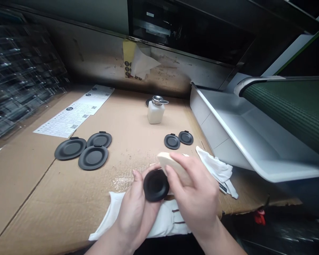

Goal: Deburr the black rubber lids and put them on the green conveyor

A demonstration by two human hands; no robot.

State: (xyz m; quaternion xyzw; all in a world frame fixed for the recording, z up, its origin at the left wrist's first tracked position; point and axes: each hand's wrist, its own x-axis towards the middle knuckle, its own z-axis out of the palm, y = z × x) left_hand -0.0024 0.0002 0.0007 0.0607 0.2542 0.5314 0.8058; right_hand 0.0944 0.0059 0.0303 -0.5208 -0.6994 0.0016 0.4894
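Note:
Near the front edge of the cardboard, my left hand grips a round black lid-like disc with a sunken centre, tilted towards me. My right hand pinches a cream, sponge-like block between thumb and fingers. Its lower side is at the right rim of the disc; whether they touch I cannot tell. Beneath both hands lies a white cloth glove with dark stripes. Two small black discs lie beyond my right hand, and three larger ones lie to the left.
A white square pump bottle with a metal top stands mid-table. At right are a deep grey bin, a green conveyor belt and another white glove. Printed label sheets and stacked clear trays occupy the left.

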